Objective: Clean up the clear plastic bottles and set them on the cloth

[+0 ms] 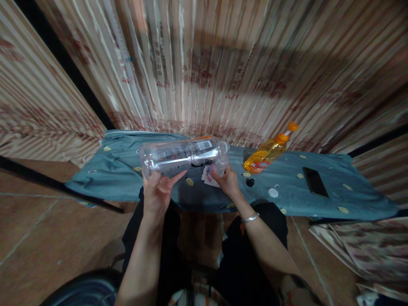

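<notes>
Left hand (158, 193) grips the base end of a clear plastic water bottle (183, 156), fingers curled under it and thumb up its side, holding it on its side above the near edge of the table. Right hand (227, 180) is closed at the bottle's neck end, to the right, with fingers pinched on what looks like a crumpled bit of its label; whether they also clasp the cap cannot be made out.

Seemingly empty, the bottle should be light, thin-walled and easy to dent, and its smooth skin may slip, so the ridged base and stiff neck are the surest places to hold it.

Beneath lies a grey-blue cloth with yellow dots (124, 157). Farther right on it are a tilted orange liquid bottle with an orange spout cap (269, 153), a small white cap (273, 192), a small black cap (250, 182) and a black phone (315, 182).
</notes>
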A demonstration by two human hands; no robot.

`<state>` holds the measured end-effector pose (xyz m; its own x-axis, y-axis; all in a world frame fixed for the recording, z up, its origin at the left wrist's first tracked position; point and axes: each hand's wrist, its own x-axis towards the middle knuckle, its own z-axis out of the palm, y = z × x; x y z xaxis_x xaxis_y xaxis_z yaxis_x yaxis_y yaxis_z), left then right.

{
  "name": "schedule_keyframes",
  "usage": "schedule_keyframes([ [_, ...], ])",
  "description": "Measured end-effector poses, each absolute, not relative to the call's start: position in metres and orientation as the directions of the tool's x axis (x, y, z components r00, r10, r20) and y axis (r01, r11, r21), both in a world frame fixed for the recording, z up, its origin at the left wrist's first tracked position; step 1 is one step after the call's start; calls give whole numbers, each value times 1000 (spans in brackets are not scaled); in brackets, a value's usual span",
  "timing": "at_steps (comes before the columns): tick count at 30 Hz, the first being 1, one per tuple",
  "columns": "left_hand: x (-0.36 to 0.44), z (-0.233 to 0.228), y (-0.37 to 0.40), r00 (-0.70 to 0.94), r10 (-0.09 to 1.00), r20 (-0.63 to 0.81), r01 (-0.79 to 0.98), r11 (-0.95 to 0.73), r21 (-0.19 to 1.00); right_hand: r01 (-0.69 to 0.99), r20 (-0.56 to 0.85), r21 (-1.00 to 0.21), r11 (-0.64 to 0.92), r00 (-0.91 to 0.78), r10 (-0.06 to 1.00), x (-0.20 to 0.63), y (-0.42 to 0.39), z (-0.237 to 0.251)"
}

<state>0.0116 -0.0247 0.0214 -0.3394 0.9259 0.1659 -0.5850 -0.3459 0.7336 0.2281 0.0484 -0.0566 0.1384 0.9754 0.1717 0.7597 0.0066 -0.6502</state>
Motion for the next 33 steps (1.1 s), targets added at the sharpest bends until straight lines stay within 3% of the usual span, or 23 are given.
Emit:
schedule_keyframes([
  [33,13,24,-25,-343,928,149,-592,-336,732,752,169,-659,2,145,975,229,49,-58],
])
